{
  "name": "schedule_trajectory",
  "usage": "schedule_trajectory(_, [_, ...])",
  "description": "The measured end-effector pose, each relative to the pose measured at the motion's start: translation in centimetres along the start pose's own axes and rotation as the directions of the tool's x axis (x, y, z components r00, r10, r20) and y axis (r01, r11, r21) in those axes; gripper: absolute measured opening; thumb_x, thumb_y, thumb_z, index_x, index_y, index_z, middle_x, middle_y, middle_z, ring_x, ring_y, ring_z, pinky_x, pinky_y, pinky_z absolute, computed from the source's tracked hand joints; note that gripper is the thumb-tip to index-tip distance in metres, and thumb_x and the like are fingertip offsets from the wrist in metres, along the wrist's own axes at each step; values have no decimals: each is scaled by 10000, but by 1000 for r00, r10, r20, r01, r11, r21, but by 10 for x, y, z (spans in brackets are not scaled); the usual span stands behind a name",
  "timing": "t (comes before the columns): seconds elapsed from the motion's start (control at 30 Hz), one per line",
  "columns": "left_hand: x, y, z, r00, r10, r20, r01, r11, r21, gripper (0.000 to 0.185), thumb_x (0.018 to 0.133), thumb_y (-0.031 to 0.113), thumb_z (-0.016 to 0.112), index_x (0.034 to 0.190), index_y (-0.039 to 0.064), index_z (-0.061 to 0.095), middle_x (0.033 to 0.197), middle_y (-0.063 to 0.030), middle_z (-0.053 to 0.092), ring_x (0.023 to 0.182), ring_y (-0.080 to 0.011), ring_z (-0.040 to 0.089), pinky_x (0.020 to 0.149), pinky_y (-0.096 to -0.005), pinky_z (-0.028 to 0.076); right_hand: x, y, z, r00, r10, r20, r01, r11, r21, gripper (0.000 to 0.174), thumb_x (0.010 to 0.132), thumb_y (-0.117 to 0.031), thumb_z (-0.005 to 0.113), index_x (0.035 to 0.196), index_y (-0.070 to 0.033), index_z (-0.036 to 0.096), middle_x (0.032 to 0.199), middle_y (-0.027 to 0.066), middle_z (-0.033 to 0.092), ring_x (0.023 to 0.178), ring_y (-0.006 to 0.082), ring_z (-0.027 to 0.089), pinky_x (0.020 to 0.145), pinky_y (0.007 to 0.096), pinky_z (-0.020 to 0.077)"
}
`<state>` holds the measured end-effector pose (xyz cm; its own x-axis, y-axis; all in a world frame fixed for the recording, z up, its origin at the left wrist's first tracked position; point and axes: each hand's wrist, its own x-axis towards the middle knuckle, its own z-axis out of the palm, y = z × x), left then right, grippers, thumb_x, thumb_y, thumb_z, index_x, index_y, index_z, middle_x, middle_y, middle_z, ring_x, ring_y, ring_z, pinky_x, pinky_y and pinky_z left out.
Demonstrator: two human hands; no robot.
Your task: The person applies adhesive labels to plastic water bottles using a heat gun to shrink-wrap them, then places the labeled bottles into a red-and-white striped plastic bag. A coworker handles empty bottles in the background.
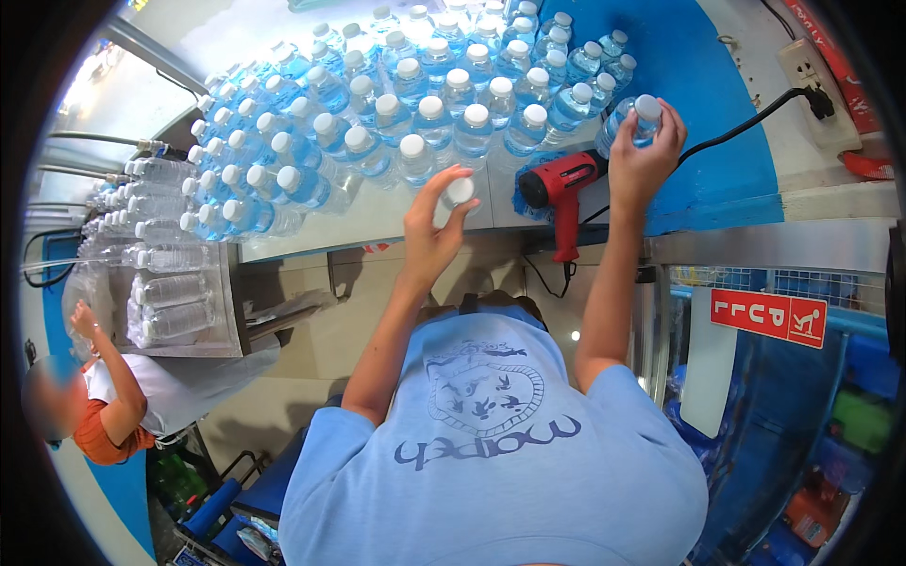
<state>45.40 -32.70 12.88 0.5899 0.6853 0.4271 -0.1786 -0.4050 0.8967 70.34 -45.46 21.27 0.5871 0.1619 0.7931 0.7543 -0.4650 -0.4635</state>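
My left hand [433, 230] is at the counter's front edge, thumb and fingers curled around the capped top of a clear plastic bottle [461, 191]. The lower part of that bottle is hard to make out. Further right, my right hand [648, 159] grips another water bottle [648, 110] near its white cap, at the blue section of the counter. Between the hands lies a red heat gun [566, 191], its handle hanging over the edge. Beyond the hands, many white-capped water bottles [432, 117] stand upright in close rows.
A black cord [743, 120] runs to a wall socket [807, 92] at right. Another person [117, 382] works at far left beside a metal table with clear bottles [173, 290]. A glass door with a red sign [768, 317] is at right.
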Motion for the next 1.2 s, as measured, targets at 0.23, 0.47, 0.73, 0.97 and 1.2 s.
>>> schedule_trajectory(0.23, [29, -11, 39, 981, 191, 27, -191, 940, 283, 458, 828, 122, 842, 1262, 113, 695, 1210, -66, 733, 1142, -276, 642, 979, -387, 481, 12, 104, 72, 983, 101, -150, -101, 995, 13, 353, 910, -101, 722, 1186, 78, 593, 1221, 221, 596, 1145, 397, 586, 996, 481, 497])
schedule_trajectory(0.47, [42, -12, 46, 989, 144, 27, -143, 918, 370, 467, 834, 205, 832, 1274, 122, 700, 1225, 2, 744, 1077, -272, 603, 970, -395, 468, 3, 177, 102, 978, 169, -126, -176, 983, -46, 454, 881, -202, 810, 1174, 81, 609, 1185, 242, 624, 1140, 401, 591, 983, 492, 495])
schedule_trajectory(0.73, [32, 0, 56, 988, 154, -13, -119, 814, 569, 575, 842, 174, 821, 1376, 121, 614, 1317, -84, 621, 1153, -312, 594, 992, -430, 482, 5, 187, 104, 975, 222, -11, -222, 974, -34, 555, 947, -317, 750, 1301, 74, 578, 1253, 285, 631, 1183, 437, 609, 1011, 489, 496])
schedule_trajectory(0.97, [17, 4, 67, 970, 192, -146, -95, 860, 502, 594, 847, 220, 784, 1374, 46, 572, 1384, -149, 581, 1306, -369, 544, 1066, -480, 431, 10, 32, 40, 953, -90, -289, 204, 896, 394, 267, 1030, -194, 592, 1208, -8, 663, 1201, 164, 660, 1080, 301, 644, 950, 420, 508])
schedule_trajectory(1.2, [-111, 71, -14, 959, 210, -193, -41, 771, 636, 463, 871, 176, 720, 1310, 88, 603, 1341, -136, 612, 1273, -327, 578, 1080, -487, 442, -67, -134, -10, 913, -354, -204, 322, 314, 893, 230, 1066, -68, 505, 1178, 115, 588, 1118, 221, 658, 1057, 352, 680, 996, 452, 551])
